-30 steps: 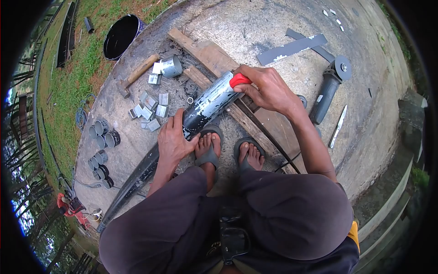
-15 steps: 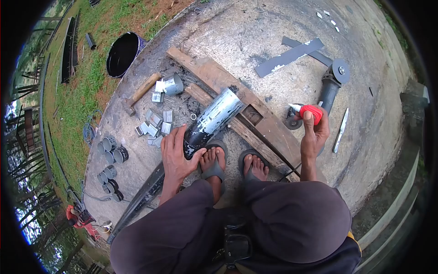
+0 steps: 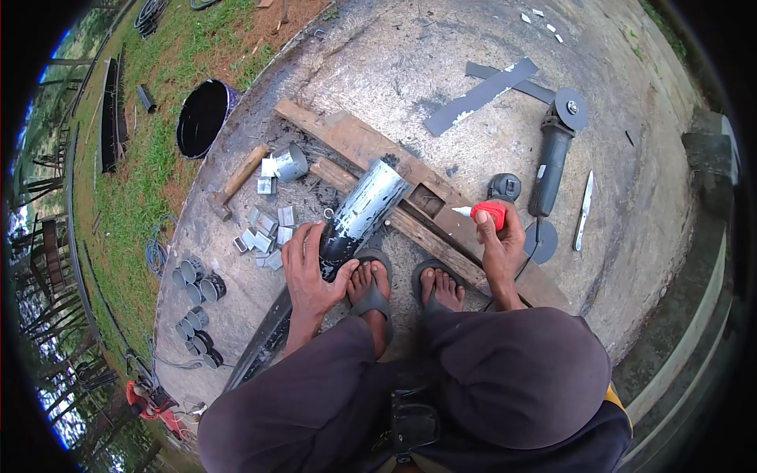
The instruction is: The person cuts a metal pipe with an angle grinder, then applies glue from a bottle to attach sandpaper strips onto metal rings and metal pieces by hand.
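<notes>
A pipe (image 3: 369, 203), silvery at its far end and patchy black nearer me, lies slanted with its far end over a wooden beam. My left hand (image 3: 309, 272) grips its near part, thumb on the right side and fingers on the left. In my right hand (image 3: 502, 251) is a small red squeeze bottle (image 3: 490, 213), its white pointed nozzle aimed left toward the pipe. A gap separates nozzle and pipe. Just above the bottle sits a black tape measure (image 3: 505, 187). An angle grinder (image 3: 550, 162) lies beyond that hand, with a loose disc (image 3: 542, 241) beside it.
Wooden beams (image 3: 347, 130) cross the concrete in front of my feet. Left are a hammer (image 3: 240, 180), short square tube pieces (image 3: 265, 229) and cut pipe rings (image 3: 194, 315). A knife (image 3: 584, 211) and flat metal strips (image 3: 482, 96) lie right. A black bucket (image 3: 203, 118) stands on grass.
My right hand has moved left, closer to the pipe, with the red bottle, uncovering the tape measure and loose disc. My left hand stays on the pipe; the whole view has shifted slightly.
</notes>
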Demonstrator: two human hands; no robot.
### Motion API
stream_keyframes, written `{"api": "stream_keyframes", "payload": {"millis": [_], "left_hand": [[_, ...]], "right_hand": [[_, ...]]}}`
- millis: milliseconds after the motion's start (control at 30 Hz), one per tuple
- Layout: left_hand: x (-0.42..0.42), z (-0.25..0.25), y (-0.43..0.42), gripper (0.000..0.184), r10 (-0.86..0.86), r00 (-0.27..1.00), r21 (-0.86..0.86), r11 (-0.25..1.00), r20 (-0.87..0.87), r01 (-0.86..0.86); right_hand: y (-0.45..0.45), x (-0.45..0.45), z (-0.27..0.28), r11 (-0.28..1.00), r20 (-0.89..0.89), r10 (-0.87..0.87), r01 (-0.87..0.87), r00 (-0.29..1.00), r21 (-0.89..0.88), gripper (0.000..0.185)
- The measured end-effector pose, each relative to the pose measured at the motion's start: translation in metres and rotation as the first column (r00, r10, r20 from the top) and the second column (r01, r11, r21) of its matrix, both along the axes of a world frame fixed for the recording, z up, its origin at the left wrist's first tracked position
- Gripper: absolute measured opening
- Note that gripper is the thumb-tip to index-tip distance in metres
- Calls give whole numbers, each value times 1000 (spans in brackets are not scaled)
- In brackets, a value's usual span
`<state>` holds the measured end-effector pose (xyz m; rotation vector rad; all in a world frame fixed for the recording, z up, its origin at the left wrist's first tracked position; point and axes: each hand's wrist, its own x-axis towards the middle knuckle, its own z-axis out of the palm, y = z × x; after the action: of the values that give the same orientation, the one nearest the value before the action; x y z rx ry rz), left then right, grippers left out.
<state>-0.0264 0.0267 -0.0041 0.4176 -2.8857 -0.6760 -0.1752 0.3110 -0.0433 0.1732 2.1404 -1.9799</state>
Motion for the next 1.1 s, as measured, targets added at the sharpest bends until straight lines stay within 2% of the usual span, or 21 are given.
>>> {"api": "stream_keyframes", "payload": {"millis": [33, 133, 233, 333, 433, 633, 733, 933, 1033, 1100], "left_hand": [[-1, 1, 0, 82, 3, 1000, 1, 1000, -6, -3], [-5, 3, -2, 81, 1, 998, 8, 1000, -55, 0], [-8, 3, -7, 78, -2, 997, -20, 1000, -76, 0], [-11, 2, -14, 75, 33, 996, -27, 999, -78, -35], [-17, -4, -24, 69, 91, 992, 0, 996, -91, -91], [-35, -2, -53, 61, 239, 966, 62, 970, -100, -233], [-42, -1, -61, 58, 258, 960, 117, 962, -110, -245], [-39, -11, -47, 56, 198, 976, 121, 975, -96, -186], [-34, -16, -36, 56, 179, 982, 174, 971, -61, -166], [-31, -17, -30, 57, 147, 987, 197, 971, -62, -132]], "right_hand": [[3, -1, 0, 1000, 75, 0, 2, 997, -28, 31], [7, 1, -8, 999, 118, 33, -33, 992, 5, 29], [10, 7, -18, 970, 11, 161, -160, 987, 185, 27], [14, 13, -22, 918, -8, 201, -185, 980, 351, 26], [15, 16, -27, 932, -55, 173, -145, 983, 332, 28], [19, 16, -29, 939, -16, 180, -167, 984, 301, 30], [22, 17, -34, 919, -91, 234, -190, 968, 345, 34], [21, 18, -29, 903, -69, 238, -194, 969, 382, 38], [20, 21, -26, 850, -243, 274, -116, 930, 515, 39], [21, 23, -26, 830, -271, 293, -103, 917, 549, 41]]}}
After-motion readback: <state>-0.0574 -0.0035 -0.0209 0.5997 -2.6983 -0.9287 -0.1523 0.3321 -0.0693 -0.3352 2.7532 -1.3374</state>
